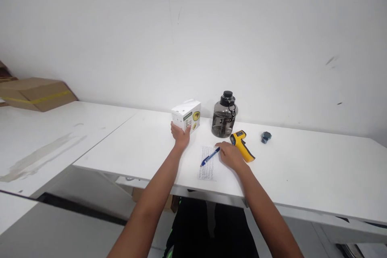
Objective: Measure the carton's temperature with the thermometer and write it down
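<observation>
White box (186, 115) with avocado print in left hand (180, 135) grip, right hand (230, 154) fingers flat, apart, touching blue pen (210, 156), writing unreadable.

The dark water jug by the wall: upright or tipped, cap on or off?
Upright and capped: the dark water jug stands on its base on the white table, black cap on top.

place: plain workroom or lab | signs: bare white wall (211, 28) at 12 o'clock | white tables (302, 161) | cardboard box (38, 93) at 10 o'clock
</observation>
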The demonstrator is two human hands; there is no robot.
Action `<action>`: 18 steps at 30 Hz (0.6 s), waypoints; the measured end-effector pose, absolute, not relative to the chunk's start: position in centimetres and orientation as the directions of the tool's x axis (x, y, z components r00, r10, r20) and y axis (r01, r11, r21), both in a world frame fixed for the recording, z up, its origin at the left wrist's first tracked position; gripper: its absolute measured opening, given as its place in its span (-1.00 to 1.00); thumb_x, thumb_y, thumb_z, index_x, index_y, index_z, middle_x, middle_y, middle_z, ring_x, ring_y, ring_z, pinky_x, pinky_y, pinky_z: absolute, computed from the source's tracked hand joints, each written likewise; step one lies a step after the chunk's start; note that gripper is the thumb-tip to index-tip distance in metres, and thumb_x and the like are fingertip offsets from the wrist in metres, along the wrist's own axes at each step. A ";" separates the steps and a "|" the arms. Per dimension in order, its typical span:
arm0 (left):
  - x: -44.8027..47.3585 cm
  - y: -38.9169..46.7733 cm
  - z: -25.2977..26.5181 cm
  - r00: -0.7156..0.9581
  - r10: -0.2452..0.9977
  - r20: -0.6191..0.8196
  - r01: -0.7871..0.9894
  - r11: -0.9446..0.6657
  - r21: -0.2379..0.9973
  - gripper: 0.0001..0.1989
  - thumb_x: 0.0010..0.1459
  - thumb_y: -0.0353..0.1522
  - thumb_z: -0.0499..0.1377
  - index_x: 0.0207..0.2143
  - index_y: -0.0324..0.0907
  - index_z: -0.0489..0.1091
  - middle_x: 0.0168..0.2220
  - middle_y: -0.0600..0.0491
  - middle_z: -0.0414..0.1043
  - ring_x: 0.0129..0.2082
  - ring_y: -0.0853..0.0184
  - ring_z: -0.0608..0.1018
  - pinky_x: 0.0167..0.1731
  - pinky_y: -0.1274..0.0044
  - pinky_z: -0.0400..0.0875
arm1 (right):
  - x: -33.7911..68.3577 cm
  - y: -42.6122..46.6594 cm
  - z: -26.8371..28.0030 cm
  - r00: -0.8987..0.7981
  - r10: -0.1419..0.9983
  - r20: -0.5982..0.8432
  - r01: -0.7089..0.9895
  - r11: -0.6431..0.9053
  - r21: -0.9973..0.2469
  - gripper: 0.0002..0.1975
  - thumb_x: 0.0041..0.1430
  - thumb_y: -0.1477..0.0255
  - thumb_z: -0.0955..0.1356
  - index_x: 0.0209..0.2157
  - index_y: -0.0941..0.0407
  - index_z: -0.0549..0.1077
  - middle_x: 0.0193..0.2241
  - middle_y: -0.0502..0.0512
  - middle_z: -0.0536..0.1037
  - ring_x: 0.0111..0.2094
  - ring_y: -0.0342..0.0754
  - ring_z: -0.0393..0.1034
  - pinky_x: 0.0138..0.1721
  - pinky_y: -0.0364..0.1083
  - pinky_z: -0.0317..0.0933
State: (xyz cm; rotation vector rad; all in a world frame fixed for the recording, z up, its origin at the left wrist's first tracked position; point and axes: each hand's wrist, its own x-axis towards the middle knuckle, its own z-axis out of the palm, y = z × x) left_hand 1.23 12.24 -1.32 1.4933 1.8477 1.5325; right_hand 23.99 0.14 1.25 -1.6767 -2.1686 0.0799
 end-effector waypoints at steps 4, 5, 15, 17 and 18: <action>1.2 12.3 -1.4 -0.405 0.843 0.355 0.502 -0.120 0.856 -0.05 0.11 -0.17 0.20 0.34 -0.26 -0.32 0.33 -0.32 -0.06 0.36 -0.03 0.01 0.29 0.11 -0.04 | 22.8 -0.1 0.4 -0.305 0.935 0.180 0.928 0.334 -0.168 -0.60 0.31 0.56 0.17 0.03 0.05 0.51 -0.19 0.19 0.53 -0.24 0.04 0.45 -0.22 -0.06 0.23; 1.2 12.3 -1.4 -0.406 0.841 0.357 0.503 -0.121 0.856 -0.05 0.11 -0.17 0.20 0.34 -0.27 -0.32 0.33 -0.33 -0.06 0.36 -0.04 0.02 0.29 0.12 -0.04 | 22.7 -0.1 0.3 -0.308 0.933 0.184 0.925 0.339 -0.170 -0.62 0.33 0.54 0.17 0.01 0.05 0.51 -0.20 0.18 0.54 -0.24 0.04 0.45 -0.20 -0.06 0.22; 1.4 12.2 -1.4 -0.406 0.847 0.345 0.494 -0.114 0.862 -0.04 0.10 -0.13 0.20 0.34 -0.29 -0.29 0.33 -0.33 -0.05 0.34 -0.06 0.04 0.29 0.14 -0.02 | 22.9 -0.4 1.2 0.259 0.881 0.395 0.449 0.252 -0.857 -0.62 0.22 0.01 0.25 -0.33 0.06 0.31 -0.56 -0.09 0.33 -0.50 -0.09 0.24 -0.40 -0.11 0.16; 1.4 12.2 -1.3 -0.403 0.849 0.342 0.493 -0.114 0.863 -0.04 0.11 -0.13 0.20 0.34 -0.32 -0.28 0.32 -0.34 -0.05 0.34 -0.06 0.05 0.29 0.15 -0.03 | 22.5 -0.2 0.8 0.225 0.916 0.333 0.381 0.232 -0.895 -0.59 0.24 -0.02 0.21 -0.41 0.05 0.28 -0.59 -0.11 0.29 -0.52 -0.10 0.21 -0.41 -0.10 0.15; 1.4 12.2 -1.3 -0.401 0.851 0.340 0.492 -0.113 0.863 -0.04 0.10 -0.13 0.20 0.34 -0.35 -0.28 0.32 -0.36 -0.05 0.34 -0.06 0.05 0.29 0.16 -0.03 | 22.2 -0.1 0.5 0.168 0.942 0.289 0.362 0.214 -0.907 -0.57 0.27 -0.01 0.17 -0.43 0.05 0.27 -0.61 -0.11 0.27 -0.53 -0.10 0.20 -0.42 -0.09 0.15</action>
